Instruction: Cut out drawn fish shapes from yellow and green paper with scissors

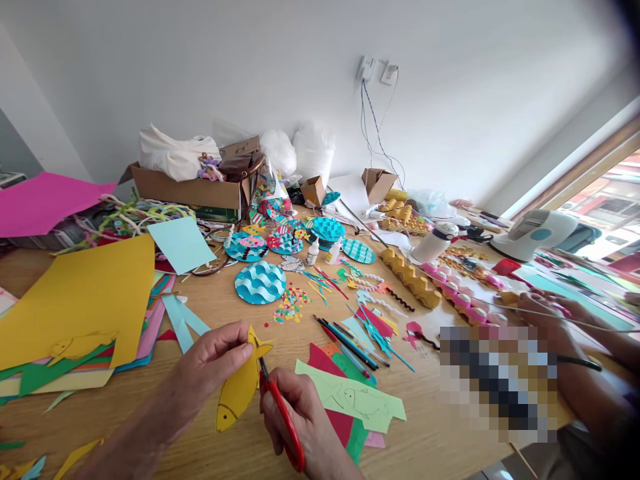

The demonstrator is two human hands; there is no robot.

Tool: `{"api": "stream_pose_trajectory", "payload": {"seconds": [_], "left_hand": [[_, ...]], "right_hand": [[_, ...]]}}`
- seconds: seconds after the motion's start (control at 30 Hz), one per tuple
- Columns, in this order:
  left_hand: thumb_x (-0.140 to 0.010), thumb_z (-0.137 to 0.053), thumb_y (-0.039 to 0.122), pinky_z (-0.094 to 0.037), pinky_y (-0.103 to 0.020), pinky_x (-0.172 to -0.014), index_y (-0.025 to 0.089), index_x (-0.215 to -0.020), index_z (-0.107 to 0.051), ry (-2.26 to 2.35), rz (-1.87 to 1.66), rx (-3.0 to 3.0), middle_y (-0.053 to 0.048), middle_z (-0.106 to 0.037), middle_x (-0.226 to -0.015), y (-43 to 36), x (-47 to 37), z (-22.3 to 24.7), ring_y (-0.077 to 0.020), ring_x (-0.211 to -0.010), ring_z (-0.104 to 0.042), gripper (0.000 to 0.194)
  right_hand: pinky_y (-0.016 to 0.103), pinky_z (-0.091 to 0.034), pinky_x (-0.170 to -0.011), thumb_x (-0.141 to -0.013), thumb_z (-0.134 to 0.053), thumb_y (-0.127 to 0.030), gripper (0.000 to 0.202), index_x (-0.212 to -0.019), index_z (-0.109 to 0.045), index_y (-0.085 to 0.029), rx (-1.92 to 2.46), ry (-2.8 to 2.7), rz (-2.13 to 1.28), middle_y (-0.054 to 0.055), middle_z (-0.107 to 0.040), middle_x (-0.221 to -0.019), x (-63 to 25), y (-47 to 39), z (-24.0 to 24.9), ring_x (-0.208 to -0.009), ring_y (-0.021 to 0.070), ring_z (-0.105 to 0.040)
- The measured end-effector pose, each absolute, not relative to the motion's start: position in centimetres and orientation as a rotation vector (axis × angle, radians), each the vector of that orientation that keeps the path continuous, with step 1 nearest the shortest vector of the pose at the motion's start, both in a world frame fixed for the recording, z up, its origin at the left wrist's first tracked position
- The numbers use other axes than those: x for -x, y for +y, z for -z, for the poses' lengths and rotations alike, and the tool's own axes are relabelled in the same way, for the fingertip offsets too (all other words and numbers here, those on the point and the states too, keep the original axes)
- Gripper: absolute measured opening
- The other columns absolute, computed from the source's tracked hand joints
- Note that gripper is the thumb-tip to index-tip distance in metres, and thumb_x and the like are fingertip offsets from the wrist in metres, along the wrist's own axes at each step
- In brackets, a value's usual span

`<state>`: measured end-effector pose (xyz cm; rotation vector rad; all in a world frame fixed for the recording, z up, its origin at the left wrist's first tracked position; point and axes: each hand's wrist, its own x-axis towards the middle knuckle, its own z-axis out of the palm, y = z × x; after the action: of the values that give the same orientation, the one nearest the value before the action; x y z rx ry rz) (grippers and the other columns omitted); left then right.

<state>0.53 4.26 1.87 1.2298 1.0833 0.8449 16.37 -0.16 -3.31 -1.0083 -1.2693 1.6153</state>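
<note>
Head view shows your left hand (217,357) pinching a yellow paper fish cutout (239,387) between thumb and fingers near its tail. The fish hangs tilted above the light-brown wooden table (420,400), head down, with an eye and a gill line drawn in dark ink. Your right hand (297,407) is closed around red-handled metal scissors (295,443), their dark blades beside the tail edge; you cannot tell from here how far apart the blades stand. Just right of your right hand lies a pale-green paper piece with a pencilled fish outline (357,397), overlapping red and green scraps. Beyond it are slim dark and coloured pens (347,343). Left of your left hand, a large yellow paper sheet (100,280) covers part of a coloured paper pile.
</note>
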Motion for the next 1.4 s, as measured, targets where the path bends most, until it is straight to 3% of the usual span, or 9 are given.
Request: {"api": "stream_pose_trajectory", "payload": {"seconds": [0.37, 0.87, 1.23, 1.4], "left_hand": [[-0.078, -0.057, 0.038, -0.031, -0.024, -0.057, 0.021, -0.064, -0.050, 1.054, -0.770, -1.228, 0.007, -0.039, -0.061, 4.1, -0.4, -2.0, -0.0129, -0.060, -0.033, 0.024], [-0.076, -0.056, 0.040, -0.029, -0.024, -0.057, 0.022, -0.062, -0.046, 1.005, -0.707, -1.331, 0.007, -0.037, -0.061, 4.5, 0.3, -1.8, -0.0135, -0.060, -0.030, 0.026], [-0.079, -0.052, 0.044, -0.026, -0.025, -0.054, 0.023, -0.059, -0.039, 1.028, -0.702, -1.401, 0.007, -0.030, -0.060, 4.5, 0.2, -1.9, -0.0132, -0.058, -0.026, 0.031], [-0.078, -0.051, 0.046, -0.027, -0.025, -0.054, 0.024, -0.059, -0.038, 1.026, -0.623, -1.447, 0.007, -0.031, -0.060, 4.9, 0.5, -1.6, -0.0136, -0.058, -0.027, 0.032]], "right_hand": [[0.016, -0.029, -0.038, -0.090, -0.057, -0.044, 0.037, -0.064, -0.046, -0.019, 1.041, -1.342, -1.565, -0.008, -0.041, -0.048, -16.6, -0.2, 3.6, -0.039, 0.0057, -0.036], [0.020, -0.022, -0.042, -0.091, -0.056, -0.046, 0.042, -0.061, -0.043, -0.019, 1.100, -1.433, -1.500, -0.007, -0.036, -0.049, -16.9, -0.5, 3.8, -0.045, 0.0071, -0.030], [0.018, -0.026, -0.039, -0.092, -0.054, -0.041, 0.038, -0.062, -0.044, -0.020, 1.104, -1.450, -1.527, -0.007, -0.042, -0.047, -16.7, -0.4, 3.1, -0.040, 0.0067, -0.036], [0.019, -0.023, -0.042, -0.091, -0.054, -0.043, 0.042, -0.060, -0.042, -0.019, 1.115, -1.504, -1.464, -0.007, -0.038, -0.049, -16.8, -0.4, 2.9, -0.045, 0.0070, -0.031]]}}
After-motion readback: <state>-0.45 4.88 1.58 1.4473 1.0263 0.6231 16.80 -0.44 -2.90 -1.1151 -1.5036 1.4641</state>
